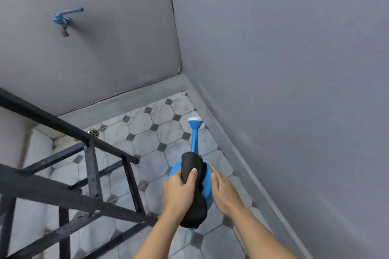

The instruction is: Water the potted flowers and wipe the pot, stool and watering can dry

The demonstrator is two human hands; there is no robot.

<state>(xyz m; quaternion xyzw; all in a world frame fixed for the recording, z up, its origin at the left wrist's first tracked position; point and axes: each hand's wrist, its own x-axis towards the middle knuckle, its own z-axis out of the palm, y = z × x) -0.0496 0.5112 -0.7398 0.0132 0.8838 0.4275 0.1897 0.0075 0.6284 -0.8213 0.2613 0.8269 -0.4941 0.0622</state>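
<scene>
Head view: dark folded cloth (pixel 192 187) pressed on a blue plastic watering can (pixel 194 166) at lower centre
Left hand (pixel 179 192) fingers grip the cloth; right hand (pixel 223 189) rests open-fingered against the can's side, above the tiled floor (pixel 147 132) beside a black metal railing (pixel 63 174)

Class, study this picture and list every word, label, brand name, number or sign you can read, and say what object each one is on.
None: no readable text shows anywhere.
Blue watering can: no label or brand visible.
Dark cloth in the left hand: plain.
Blue wall tap: no marking can be made out.
Grey walls, patterned floor tiles and black metal railing: no writing or signs.
</scene>
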